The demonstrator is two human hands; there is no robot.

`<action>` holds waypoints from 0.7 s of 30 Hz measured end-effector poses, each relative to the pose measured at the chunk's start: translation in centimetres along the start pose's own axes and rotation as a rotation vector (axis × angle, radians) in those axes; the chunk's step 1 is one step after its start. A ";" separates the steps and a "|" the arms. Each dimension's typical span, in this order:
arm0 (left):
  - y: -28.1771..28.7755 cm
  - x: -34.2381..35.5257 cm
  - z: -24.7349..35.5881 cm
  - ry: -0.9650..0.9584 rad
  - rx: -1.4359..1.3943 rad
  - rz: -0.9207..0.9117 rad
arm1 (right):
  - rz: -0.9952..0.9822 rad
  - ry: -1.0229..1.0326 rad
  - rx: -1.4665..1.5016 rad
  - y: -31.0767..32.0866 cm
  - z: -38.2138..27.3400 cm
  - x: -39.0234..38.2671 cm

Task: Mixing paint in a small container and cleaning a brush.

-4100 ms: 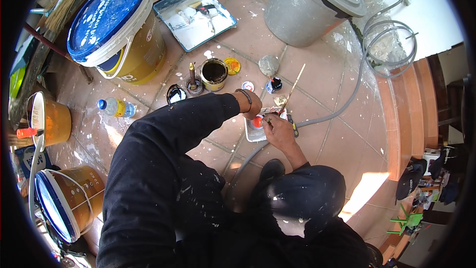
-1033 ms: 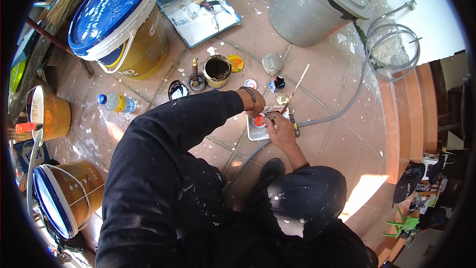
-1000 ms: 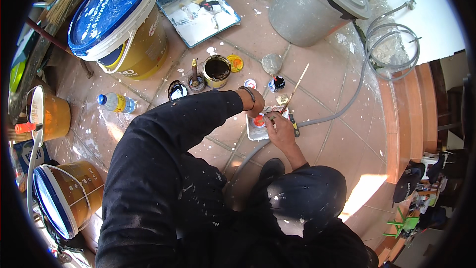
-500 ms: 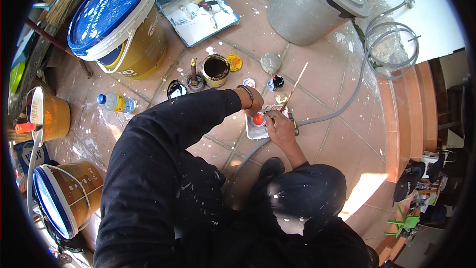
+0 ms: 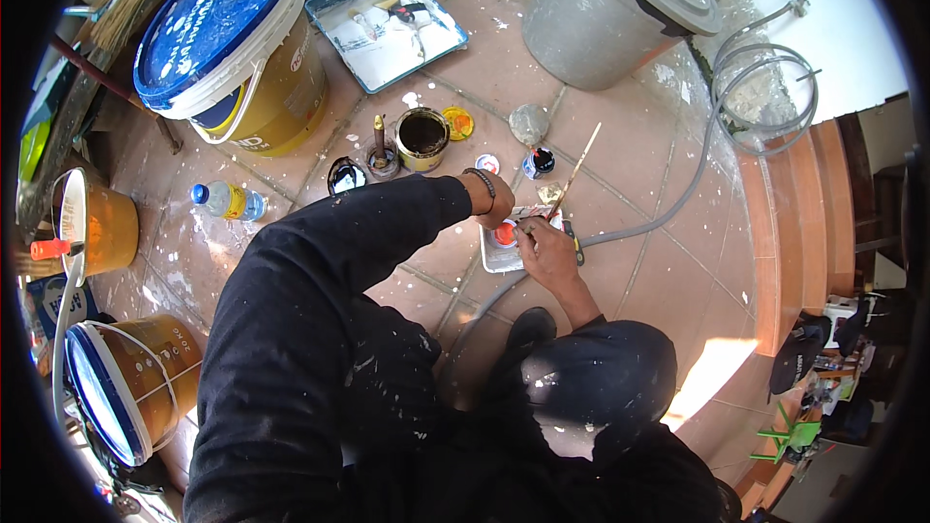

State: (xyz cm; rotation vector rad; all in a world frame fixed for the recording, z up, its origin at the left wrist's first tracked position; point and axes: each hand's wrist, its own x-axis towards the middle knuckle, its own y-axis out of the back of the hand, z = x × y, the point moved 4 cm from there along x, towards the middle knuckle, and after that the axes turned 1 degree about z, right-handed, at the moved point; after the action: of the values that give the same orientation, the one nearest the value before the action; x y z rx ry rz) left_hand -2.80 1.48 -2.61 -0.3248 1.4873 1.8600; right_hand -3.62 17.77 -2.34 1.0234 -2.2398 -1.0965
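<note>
A white tray [image 5: 496, 260] with a round red-topped container [image 5: 506, 233] in it lies on the tiles ahead of me. My left hand [image 5: 492, 199], a dark beaded bracelet at its wrist, reaches over the tray's far edge with its fingers curled down. Close beside it, my right hand [image 5: 549, 250] has its fingers pinched together at the red container's rim. Whatever either hand holds is too small or hidden to name. A slim wooden stick [image 5: 581, 160], perhaps a brush handle, slants up past the right fingers; I cannot tell whether they grip it. Part of the tray is covered by both hands.
Beyond the hands stand an open can of dark paint [image 5: 422, 134], a small dark-filled pot [image 5: 539, 163] and a stone [image 5: 529, 123]. A paint tray [image 5: 387, 29], large bucket [image 5: 242, 68], grey bin [image 5: 601, 29], water bottle [image 5: 229, 201] and grey hose [image 5: 668, 208] surround the spot.
My right hand has shifted slightly to the left, and more of the red container is covered. The left hand stays nearly where it was.
</note>
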 end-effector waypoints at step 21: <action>0.2 0.1 0.1 -0.009 0.024 0.000 | 0.070 0.153 0.048 0.4 -1.1 0.1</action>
State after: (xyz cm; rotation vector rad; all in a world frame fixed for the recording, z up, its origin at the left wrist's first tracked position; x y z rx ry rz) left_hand -2.96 1.60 -2.45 -0.3051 1.5023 1.8403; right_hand -3.16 17.36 -1.33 1.0047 -2.1714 -0.9076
